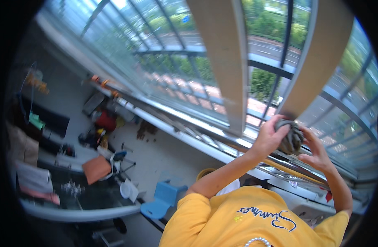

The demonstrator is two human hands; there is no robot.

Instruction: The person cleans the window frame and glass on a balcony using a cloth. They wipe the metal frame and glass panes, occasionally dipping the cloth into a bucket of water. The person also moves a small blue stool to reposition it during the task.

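A bunched grey-brown cloth (290,137) is in my left hand (267,137), its thumb lying across the folds. My right hand (315,151) is at the cloth's right side. Its fingertips reach the cloth's edge, and the thumb stands apart below, not closed on it. Both hands are by the lower end of a tan window frame post (320,58), just above the window sill rail (243,143). Some fingers of the left hand are hidden behind the cloth.
Metal railings (270,95) stand beyond the glass. To the left are a blue plastic chair (161,199), a dark glass-topped table (93,197) bearing papers, and a brown-orange folder-like item (96,169). A red bag-like item (105,120) lies by the wall. A second tan post (221,61) divides the window.
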